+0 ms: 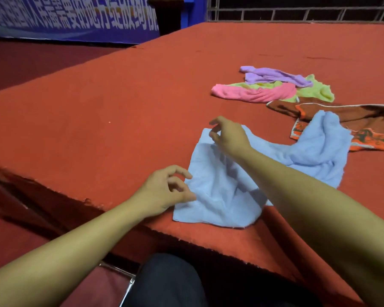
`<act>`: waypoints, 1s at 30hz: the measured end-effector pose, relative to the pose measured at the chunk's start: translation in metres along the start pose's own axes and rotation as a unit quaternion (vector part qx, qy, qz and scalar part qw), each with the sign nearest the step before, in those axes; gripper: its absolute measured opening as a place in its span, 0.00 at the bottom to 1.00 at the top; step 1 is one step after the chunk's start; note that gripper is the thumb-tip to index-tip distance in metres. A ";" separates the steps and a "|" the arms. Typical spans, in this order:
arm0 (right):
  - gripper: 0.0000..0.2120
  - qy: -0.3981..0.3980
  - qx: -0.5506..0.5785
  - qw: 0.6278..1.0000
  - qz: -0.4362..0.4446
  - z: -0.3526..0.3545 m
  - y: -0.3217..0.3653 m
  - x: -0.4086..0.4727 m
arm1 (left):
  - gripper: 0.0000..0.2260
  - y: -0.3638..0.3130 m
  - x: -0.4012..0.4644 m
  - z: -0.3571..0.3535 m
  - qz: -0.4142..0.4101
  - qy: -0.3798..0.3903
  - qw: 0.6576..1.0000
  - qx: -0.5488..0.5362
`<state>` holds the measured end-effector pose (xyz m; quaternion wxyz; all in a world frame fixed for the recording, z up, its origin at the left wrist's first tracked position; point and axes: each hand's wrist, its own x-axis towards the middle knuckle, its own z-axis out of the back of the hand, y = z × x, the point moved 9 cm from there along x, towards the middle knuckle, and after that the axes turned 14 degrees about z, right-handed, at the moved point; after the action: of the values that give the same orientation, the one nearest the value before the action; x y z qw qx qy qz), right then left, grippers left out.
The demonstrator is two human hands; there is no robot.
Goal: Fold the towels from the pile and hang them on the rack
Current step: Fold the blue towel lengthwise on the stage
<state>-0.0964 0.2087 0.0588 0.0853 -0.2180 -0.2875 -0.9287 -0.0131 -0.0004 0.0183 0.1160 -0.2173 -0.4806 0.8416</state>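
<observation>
Spreading the light blue towel (242, 187) is the step in hand imo, no fold made yet. It lies rumpled near the front edge of the red carpeted platform (98, 111), its far right end bunched up on the brown and orange patterned towel (368, 127). Left hand (164, 191) sits at the towel's near left edge, thumb touching the cloth, fingers loosely curled; can't tell if it really pinches or just touches. Right hand (227, 134) hovers over the far left corner w/ fingers half curled, and whether it has cloth between them can't be told either.

Rest of the pile is well apart at the back right: pink towel (253, 93), lime green towel (317, 89) and purple towel (275, 76), all crumpled together.

Next move prob needs both corners pulled out flat, the bunched end dragged off the brown one, then folding in half. No rack in view, so hanging is far off.

Writing: blue banner (71, 16) at the back left has big white Chinese characters, too blurred and cut off to read properly. No brands visible.
</observation>
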 end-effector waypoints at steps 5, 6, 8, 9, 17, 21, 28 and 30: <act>0.16 0.024 -0.086 0.996 -0.013 -0.033 -0.032 0.039 | 0.24 0.013 -0.014 -0.010 -0.009 0.056 0.990 0.130; 0.17 0.030 -0.097 0.995 -0.018 -0.039 -0.038 0.044 | 0.25 0.014 -0.014 -0.009 -0.013 0.051 0.989 0.139; 0.18 0.051 -0.108 0.992 -0.036 -0.052 -0.049 0.052 | 0.26 0.016 -0.011 -0.007 -0.016 0.042 0.990 0.136; 0.19 0.062 -0.110 0.991 -0.043 -0.059 -0.052 0.055 | 0.25 0.017 -0.010 -0.006 -0.022 0.039 0.990 0.133; 0.22 -0.002 -0.052 0.997 -0.063 -0.056 -0.045 0.070 | 0.28 0.020 -0.016 0.018 -0.017 0.046 0.992 0.117; 0.21 -0.055 0.017 0.998 -0.033 -0.050 -0.014 0.088 | 0.28 0.031 -0.021 0.079 0.010 0.000 0.995 0.103; 0.17 -0.113 0.068 0.991 0.015 -0.077 0.053 0.165 | 0.28 0.054 -0.021 0.190 0.024 -0.097 0.989 0.109; 0.16 -0.100 0.060 0.993 0.018 -0.095 0.060 0.182 | 0.28 0.068 -0.013 0.206 0.043 -0.101 0.986 0.127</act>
<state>-0.2752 0.0992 0.1012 0.0858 -0.3090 -0.3460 -0.8817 -0.0995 -0.1966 0.0543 0.0577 -0.1352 -0.3691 0.9177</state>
